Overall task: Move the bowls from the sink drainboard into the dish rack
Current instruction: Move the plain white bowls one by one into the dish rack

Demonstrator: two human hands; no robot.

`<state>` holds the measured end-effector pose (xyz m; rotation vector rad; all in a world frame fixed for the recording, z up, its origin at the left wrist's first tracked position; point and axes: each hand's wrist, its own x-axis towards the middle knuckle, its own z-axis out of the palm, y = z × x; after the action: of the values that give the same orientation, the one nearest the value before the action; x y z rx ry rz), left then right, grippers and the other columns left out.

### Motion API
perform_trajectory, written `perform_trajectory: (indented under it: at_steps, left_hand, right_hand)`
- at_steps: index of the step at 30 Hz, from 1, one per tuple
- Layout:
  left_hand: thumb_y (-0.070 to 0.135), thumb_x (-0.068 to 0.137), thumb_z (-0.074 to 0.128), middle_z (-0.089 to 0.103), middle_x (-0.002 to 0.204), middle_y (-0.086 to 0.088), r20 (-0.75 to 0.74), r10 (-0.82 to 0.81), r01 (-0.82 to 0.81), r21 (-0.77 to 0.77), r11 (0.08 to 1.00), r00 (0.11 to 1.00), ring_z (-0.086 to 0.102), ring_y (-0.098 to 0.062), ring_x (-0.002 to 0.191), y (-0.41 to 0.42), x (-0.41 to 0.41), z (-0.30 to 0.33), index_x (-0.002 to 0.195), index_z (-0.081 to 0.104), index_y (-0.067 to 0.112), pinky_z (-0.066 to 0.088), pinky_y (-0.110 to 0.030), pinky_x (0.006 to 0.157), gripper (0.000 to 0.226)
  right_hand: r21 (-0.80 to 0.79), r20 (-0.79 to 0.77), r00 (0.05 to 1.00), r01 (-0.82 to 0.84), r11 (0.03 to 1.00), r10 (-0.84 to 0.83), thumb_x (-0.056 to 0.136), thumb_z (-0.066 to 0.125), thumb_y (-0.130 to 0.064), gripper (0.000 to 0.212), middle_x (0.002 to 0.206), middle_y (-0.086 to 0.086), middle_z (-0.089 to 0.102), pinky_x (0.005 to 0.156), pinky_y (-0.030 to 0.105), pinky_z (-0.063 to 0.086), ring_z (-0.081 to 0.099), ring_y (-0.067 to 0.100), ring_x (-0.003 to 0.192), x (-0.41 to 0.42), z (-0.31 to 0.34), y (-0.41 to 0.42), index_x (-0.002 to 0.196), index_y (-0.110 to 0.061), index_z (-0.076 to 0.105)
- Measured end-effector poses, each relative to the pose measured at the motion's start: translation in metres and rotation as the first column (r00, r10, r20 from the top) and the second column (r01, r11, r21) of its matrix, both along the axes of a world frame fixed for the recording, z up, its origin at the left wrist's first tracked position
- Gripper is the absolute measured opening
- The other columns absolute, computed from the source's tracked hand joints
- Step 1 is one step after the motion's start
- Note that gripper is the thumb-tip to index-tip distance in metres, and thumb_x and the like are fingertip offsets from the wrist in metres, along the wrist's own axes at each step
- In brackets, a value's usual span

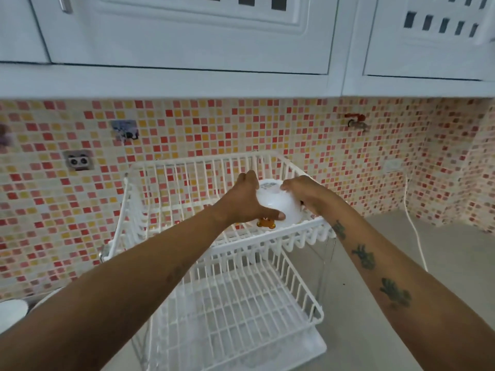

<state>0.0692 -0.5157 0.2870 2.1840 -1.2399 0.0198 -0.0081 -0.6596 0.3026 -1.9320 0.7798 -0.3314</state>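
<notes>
A white bowl (278,203) with a small brown bear picture near its rim is held upside down over the top tier of the white wire dish rack (187,167). My left hand (245,202) grips its left side, thumb across the front. On the bowl's right side sits my right hand (302,191), fingers on the base. The bowl is at the tier's front right; I cannot tell if it touches the wires. Another white bowl (12,311) shows at the far left edge.
The rack's lower tier (235,303) holds no dishes, with a white drip tray (316,344) under it. Grey counter (442,250) lies to the right, crossed by a white cable (415,231). Mosaic tile wall behind; white cabinets (187,36) overhead.
</notes>
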Motion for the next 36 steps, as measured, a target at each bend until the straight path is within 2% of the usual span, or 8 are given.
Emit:
perform_trajectory:
  at_steps: [12, 16, 21, 26, 28, 31, 33, 36]
  left_hand:
    - [0.051, 0.072, 0.079, 0.034, 0.132, -0.006, -0.098, -0.029, 0.037, 0.083, 0.996, 0.995, 0.048, -0.021, 0.108, 0.004, -0.004, 0.005, 0.13, 0.031, 0.008, 0.046, -0.033, 0.083, 0.087]
    - [0.057, 0.084, 0.063, 0.033, 0.142, -0.009, 0.027, -0.027, 0.026, 0.062, 0.998, 0.999, 0.049, -0.025, 0.112, 0.038, 0.001, 0.027, 0.138, 0.028, 0.007, 0.044, -0.035, 0.089, 0.081]
    - [0.049, 0.097, 0.048, 0.051, 0.128, -0.003, 0.043, 0.132, -0.122, -0.177, 0.977, 0.99, 0.055, -0.017, 0.103, 0.149, 0.032, 0.054, 0.122, 0.045, 0.012, 0.039, -0.027, 0.078, 0.045]
    - [0.034, 0.103, 0.041, 0.062, 0.102, -0.005, -0.2, 0.43, -0.464, -0.557, 0.689, 0.88, 0.059, -0.018, 0.087, 0.287, 0.069, 0.036, 0.091, 0.055, 0.018, 0.05, -0.044, 0.078, 0.025]
    - [0.03, 0.104, 0.038, 0.064, 0.103, -0.009, -0.331, 0.506, -0.598, -0.555, 0.577, 0.796, 0.061, -0.024, 0.095, 0.345, 0.08, 0.017, 0.088, 0.056, 0.018, 0.051, -0.048, 0.09, 0.027]
    - [0.028, 0.104, 0.037, 0.067, 0.102, -0.016, -0.438, 0.602, -0.736, -0.511, 0.444, 0.668, 0.064, -0.032, 0.1, 0.434, 0.088, -0.02, 0.09, 0.06, 0.01, 0.05, -0.047, 0.093, 0.033]
    - [0.031, 0.103, 0.038, 0.068, 0.098, -0.02, -0.533, 0.611, -0.804, -0.479, 0.353, 0.585, 0.063, -0.03, 0.093, 0.488, 0.087, -0.044, 0.077, 0.062, 0.014, 0.051, -0.047, 0.087, 0.039]
    - [0.036, 0.102, 0.04, 0.067, 0.093, -0.016, -0.649, 0.619, -0.89, -0.405, 0.209, 0.441, 0.063, -0.028, 0.089, 0.556, 0.077, -0.085, 0.071, 0.062, 0.015, 0.051, -0.044, 0.087, 0.044]
  right_hand:
    - [-0.266, -0.089, 0.996, -0.027, 0.964, 0.003, 0.094, 0.04, -0.023, 0.039, 0.128, 0.019, 0.058, 0.079, 0.032, 0.041, 0.054, 0.026, 0.093, -0.001, -0.003, 0.001, 0.123, 0.0, 0.055]
    - [-0.525, 0.12, 0.993, 0.046, 0.85, 0.021, 0.097, 0.043, -0.032, 0.046, 0.147, 0.014, 0.044, 0.105, 0.036, 0.035, 0.045, 0.032, 0.131, -0.014, 0.008, 0.015, 0.137, -0.009, 0.049]
    - [-0.595, 0.275, 0.932, -0.03, 0.803, 0.238, 0.098, 0.043, -0.03, 0.039, 0.14, 0.012, 0.052, 0.102, 0.033, 0.033, 0.048, 0.029, 0.127, -0.009, 0.041, 0.079, 0.129, -0.01, 0.057]
    - [-0.486, 0.436, 0.767, -0.239, 0.841, 0.471, 0.098, 0.045, -0.027, 0.035, 0.121, 0.022, 0.062, 0.084, 0.032, 0.046, 0.062, 0.026, 0.108, 0.027, 0.063, 0.215, 0.114, -0.002, 0.064]
    - [-0.456, 0.454, 0.691, -0.362, 0.813, 0.563, 0.098, 0.045, -0.027, 0.036, 0.117, 0.016, 0.065, 0.072, 0.02, 0.046, 0.066, 0.007, 0.093, 0.045, 0.067, 0.273, 0.122, -0.006, 0.063]
    - [-0.427, 0.445, 0.561, -0.553, 0.716, 0.698, 0.099, 0.044, -0.029, 0.037, 0.132, 0.011, 0.059, 0.073, 0.008, 0.045, 0.059, 0.014, 0.112, 0.069, 0.062, 0.357, 0.124, -0.008, 0.061]
    - [-0.374, 0.407, 0.491, -0.68, 0.631, 0.77, 0.099, 0.044, -0.03, 0.036, 0.133, 0.01, 0.059, 0.079, 0.015, 0.048, 0.057, 0.022, 0.118, 0.087, 0.045, 0.408, 0.124, -0.01, 0.061]
    - [-0.251, 0.272, 0.455, -0.817, 0.518, 0.848, 0.097, 0.046, -0.03, 0.038, 0.125, 0.027, 0.06, 0.099, 0.049, 0.045, 0.055, 0.039, 0.117, 0.116, -0.006, 0.483, 0.114, -0.002, 0.064]
